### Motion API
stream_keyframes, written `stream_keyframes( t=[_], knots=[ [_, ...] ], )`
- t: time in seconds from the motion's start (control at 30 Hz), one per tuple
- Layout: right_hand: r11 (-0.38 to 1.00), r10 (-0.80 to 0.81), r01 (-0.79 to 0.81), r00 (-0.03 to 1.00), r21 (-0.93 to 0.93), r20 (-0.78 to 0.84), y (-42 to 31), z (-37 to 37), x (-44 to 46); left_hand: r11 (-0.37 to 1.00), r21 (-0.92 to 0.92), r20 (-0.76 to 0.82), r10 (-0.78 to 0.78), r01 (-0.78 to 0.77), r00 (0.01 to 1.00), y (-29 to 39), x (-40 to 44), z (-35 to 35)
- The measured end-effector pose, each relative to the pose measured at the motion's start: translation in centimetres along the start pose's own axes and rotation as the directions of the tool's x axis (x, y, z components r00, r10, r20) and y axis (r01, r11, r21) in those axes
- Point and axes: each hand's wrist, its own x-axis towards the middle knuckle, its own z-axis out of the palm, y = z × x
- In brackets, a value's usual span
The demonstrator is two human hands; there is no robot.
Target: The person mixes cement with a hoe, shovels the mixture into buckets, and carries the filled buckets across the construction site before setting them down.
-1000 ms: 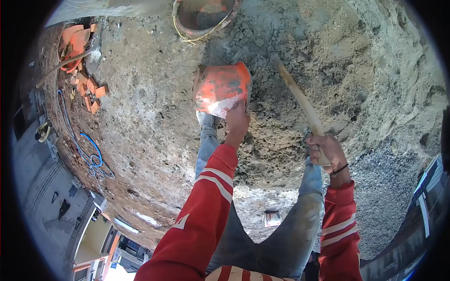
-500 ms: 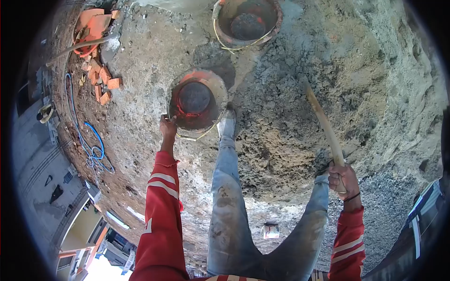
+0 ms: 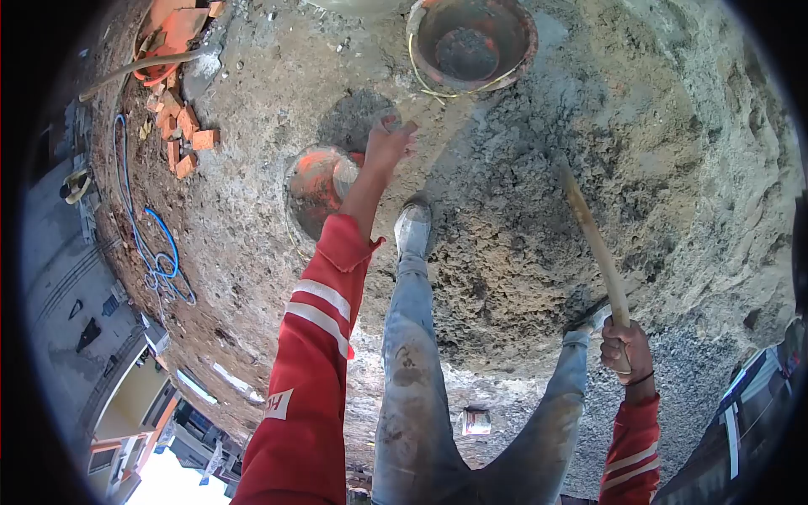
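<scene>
Bucket [image 3: 310, 187] on ground, partly behind left forearm, near shoe [image 3: 413, 229]. Left hand [image 3: 390, 145] above ground just beyond bucket, fingers loosely apart. Right hand [image 3: 626, 350] fingers wrapped round wooden handle [image 3: 594, 240], far end at wet mix [image 3: 513, 139].

1. Orange bricks [image 3: 181, 126] lie in a loose pile at upper left.
2. A long wooden handle [image 3: 126, 74] crosses an orange basin [image 3: 179, 42] above them.
3. A blue hose [image 3: 163, 234] lies looped below the bricks.
4. A small printed container [image 3: 475, 422] sits at lower middle.
5. Grey gravel [image 3: 686, 379] spreads at lower right.
</scene>
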Motion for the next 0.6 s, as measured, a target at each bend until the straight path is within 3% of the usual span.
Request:
stream_keyframes(
  t=[0.03,0.1,0.13,0.2,0.23,0.3,0.37,0.47,0.53,0.6],
  knots=[
    [1.000,-0.013,0.013,1.000,-0.019,0.004,0.0,-0.2,0.0,0.958,-0.249,0.107,-0.117,0.141,0.987,1.4,0.8,3.3],
    [0.999,-0.018,0.018,1.000,-0.030,-0.006,-0.1,-0.6,0.0,0.863,-0.410,0.125,-0.267,0.294,0.956,2.7,4.2,8.3],
    [0.999,-0.019,0.018,1.000,-0.045,-0.008,-0.1,-0.6,-0.1,0.861,-0.408,0.141,-0.269,0.304,0.953,3.1,5.1,9.8],
    [0.999,-0.004,0.004,1.000,-0.050,0.007,-0.2,-0.9,0.0,0.631,-0.760,0.092,-0.137,0.158,0.986,4.0,5.4,11.8],
    [0.999,0.001,-0.001,1.000,-0.036,0.005,0.0,-0.8,0.0,0.640,-0.750,0.098,-0.140,0.165,0.985,4.2,5.1,12.0],
    [0.999,-0.009,0.009,1.000,-0.050,-0.002,-0.2,-0.6,-0.1,0.593,-0.803,0.015,0.115,-0.056,0.993,7.6,3.0,11.1],
    [1.000,-0.006,0.007,0.999,-0.004,0.035,0.0,-0.9,0.1,0.732,-0.653,-0.118,0.157,-0.195,0.981,11.8,1.0,9.1],
    [1.000,-0.020,0.019,0.999,0.021,0.041,-0.1,-0.3,-0.2,0.830,-0.516,-0.060,0.211,-0.212,0.976,16.3,-2.0,4.5],
    [0.999,-0.042,0.041,0.997,0.025,0.064,0.0,-0.4,0.0,0.961,-0.079,-0.123,0.254,-0.265,0.959,18.1,-3.5,2.0],
    [0.998,-0.060,0.058,0.995,0.028,0.080,0.3,-0.6,0.2,0.958,0.040,-0.050,0.285,-0.283,0.957,18.8,-4.3,-0.2]
  ],
)
